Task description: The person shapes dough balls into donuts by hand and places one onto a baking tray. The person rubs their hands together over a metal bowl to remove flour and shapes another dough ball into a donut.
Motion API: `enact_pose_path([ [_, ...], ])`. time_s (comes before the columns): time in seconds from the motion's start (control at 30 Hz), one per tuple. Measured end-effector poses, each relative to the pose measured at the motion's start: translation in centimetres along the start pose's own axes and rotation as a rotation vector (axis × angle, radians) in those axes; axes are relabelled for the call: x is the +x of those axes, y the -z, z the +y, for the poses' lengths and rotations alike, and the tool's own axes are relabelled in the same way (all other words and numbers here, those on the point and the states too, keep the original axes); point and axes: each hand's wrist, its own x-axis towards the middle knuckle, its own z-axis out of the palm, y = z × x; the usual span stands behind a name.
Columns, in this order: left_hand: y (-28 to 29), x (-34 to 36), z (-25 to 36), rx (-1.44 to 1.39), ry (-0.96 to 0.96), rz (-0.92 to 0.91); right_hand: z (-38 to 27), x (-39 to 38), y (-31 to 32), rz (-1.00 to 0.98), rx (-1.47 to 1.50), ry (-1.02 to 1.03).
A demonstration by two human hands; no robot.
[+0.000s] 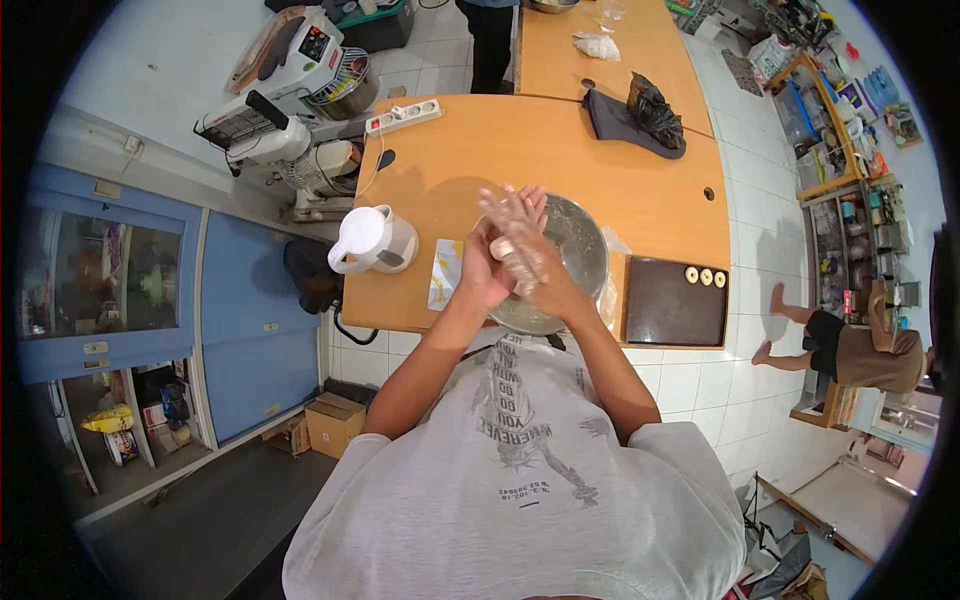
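Note:
Over the metal bowl [582,235], my left hand [482,268] and my right hand [530,262] are pressed together, palms facing. A small pale lump of dough [501,248] shows between them, partly hidden by the right hand. The fingers of both hands reach out away from me, and the right hand is coated with whitish dough or flour. A dark baking tray [675,308] lies to the right of the bowl, with three pale dough rings [706,276] in a row along its far right edge.
Left of the bowl stand a white electric kettle [385,240] and a white-and-yellow packet [444,275]. A power strip [403,117] lies at the table's far left, a dark cap-like item [620,125] at the far right. Another person [870,345] is off to the right.

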Motion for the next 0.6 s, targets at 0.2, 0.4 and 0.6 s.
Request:
enact_pose_path([
  [0.2, -1.1, -0.9, 1.0, -0.084, 0.02, 0.01, 1.6, -1.2, 2.9, 0.274, 0.155, -0.125],
  [0.4, -1.9, -1.2, 0.4, 0.036, 0.014, -0.031, 0.4, -2.8, 2.1, 0.119, -0.177, 0.057],
  [0.6, -1.9, -1.3, 0.6, 0.133, -0.036, -0.062, 0.7, -3.5, 0.8, 0.116, -0.224, 0.017],
])
